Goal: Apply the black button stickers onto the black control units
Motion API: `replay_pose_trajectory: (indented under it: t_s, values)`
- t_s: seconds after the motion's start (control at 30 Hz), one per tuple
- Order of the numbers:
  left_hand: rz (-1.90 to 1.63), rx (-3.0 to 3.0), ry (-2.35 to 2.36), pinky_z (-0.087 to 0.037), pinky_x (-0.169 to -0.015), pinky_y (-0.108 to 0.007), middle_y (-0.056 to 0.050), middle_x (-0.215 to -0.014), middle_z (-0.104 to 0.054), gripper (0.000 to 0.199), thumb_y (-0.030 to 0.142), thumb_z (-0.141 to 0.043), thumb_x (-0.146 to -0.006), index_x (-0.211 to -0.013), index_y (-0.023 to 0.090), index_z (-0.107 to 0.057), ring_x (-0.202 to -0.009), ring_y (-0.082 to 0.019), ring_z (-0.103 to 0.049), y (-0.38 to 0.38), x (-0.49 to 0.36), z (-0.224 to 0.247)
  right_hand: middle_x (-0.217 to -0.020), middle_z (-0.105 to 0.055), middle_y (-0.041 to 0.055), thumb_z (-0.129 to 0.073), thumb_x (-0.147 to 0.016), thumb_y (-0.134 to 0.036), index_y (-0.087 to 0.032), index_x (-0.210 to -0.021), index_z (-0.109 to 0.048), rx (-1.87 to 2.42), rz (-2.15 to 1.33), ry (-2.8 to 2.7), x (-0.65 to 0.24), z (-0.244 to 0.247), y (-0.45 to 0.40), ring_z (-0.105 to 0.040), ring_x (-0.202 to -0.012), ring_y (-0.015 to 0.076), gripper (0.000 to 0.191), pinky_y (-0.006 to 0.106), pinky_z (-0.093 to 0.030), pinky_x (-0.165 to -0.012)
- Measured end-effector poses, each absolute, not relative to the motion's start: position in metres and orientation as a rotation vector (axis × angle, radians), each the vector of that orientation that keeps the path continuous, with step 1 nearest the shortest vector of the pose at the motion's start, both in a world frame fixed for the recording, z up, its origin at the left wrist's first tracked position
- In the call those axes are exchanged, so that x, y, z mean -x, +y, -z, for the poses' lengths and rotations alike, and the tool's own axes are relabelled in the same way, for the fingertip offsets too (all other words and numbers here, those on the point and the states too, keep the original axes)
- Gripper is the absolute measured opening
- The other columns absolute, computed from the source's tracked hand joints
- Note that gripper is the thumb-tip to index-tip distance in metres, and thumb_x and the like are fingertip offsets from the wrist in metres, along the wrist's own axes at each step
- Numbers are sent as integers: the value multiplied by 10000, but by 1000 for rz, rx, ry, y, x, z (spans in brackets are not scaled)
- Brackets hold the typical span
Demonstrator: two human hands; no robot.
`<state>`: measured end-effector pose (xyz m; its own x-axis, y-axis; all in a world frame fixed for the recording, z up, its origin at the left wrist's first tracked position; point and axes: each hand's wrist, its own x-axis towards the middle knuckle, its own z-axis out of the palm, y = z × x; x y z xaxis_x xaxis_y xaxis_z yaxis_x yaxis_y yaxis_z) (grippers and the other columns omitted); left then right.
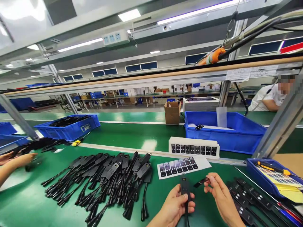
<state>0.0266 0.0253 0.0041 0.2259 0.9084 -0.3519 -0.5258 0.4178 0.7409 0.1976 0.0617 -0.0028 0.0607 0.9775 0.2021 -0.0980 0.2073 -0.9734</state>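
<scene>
My left hand is wrapped round a black controller box with cables hanging down from it. Just to its right, my right hand pinches a small black label by one end, apart from the box. Behind both hands lies a white label sheet with several black labels on it. A heap of black controllers with cables spreads over the green table on the left. To the right of my right hand lie several controllers with button faces.
Upright label sheets lean before a blue bin. A smaller blue tray holds label sheets and a cutter. A filled blue bin and yellow cutter are at left. Another person's hands work at far left; someone sits behind right.
</scene>
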Motion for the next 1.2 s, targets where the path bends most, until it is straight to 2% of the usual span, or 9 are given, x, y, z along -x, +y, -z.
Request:
replay_pose_trajectory:
  t_s: [0.1,0.17,0.33,0.57,0.83,1.2]
  values:
    - [-1038,-598,846,-518,-613,-257,-89,-913,-687,514,287,-807,-601,-1001,141,-519,-637,-138,-655,19,-25,5,-693,-479,-32,-509,-898,-512,-236,-823,-528,1026,-1102,-1230,-199,0,56,-499,-611,142,286,241,-452,-551]
    - [-1008,-635,834,-527,-656,-269,-95,-949,-691,554,261,-797,-614,-1068,149,-500,-692,-153,-674,15,-22,3,-694,-473,-38,-477,-921,-496,-235,-836,-518,1047,-1109,-1302,-198,-4,51,-484,-584,127,278,235,-427,-552]
    - [-927,-658,819,-529,-699,-291,-109,-955,-696,617,144,-733,-608,-1163,147,-462,-777,-195,-693,9,-23,-5,-735,-488,-30,-456,-929,-494,-223,-851,-521,1098,-1105,-1428,-198,-16,40,-504,-580,121,289,250,-422,-586]
    - [-892,-670,770,-528,-722,-313,-116,-964,-704,643,110,-701,-638,-1225,182,-450,-800,-215,-703,7,-23,-1,-626,-482,-44,-533,-882,-502,-215,-802,-532,1116,-1135,-1446,-200,-20,39,-493,-511,119,298,245,-432,-531]
    - [-818,-658,803,-526,-766,-378,-113,-958,-694,659,84,-661,-596,-1220,168,-466,-842,-270,-700,8,-22,-6,-599,-518,-21,-616,-809,-511,-184,-768,-603,1201,-1222,-1463,-196,-18,38,-464,-493,110,330,207,-398,-421]
    - [-770,-663,775,-518,-794,-404,-119,-972,-689,648,68,-659,-606,-1220,165,-473,-878,-273,-689,5,-25,-8,-617,-579,-9,-611,-822,-460,-195,-760,-616,1241,-1175,-1543,-191,-12,33,-547,-553,140,272,224,-472,-494]
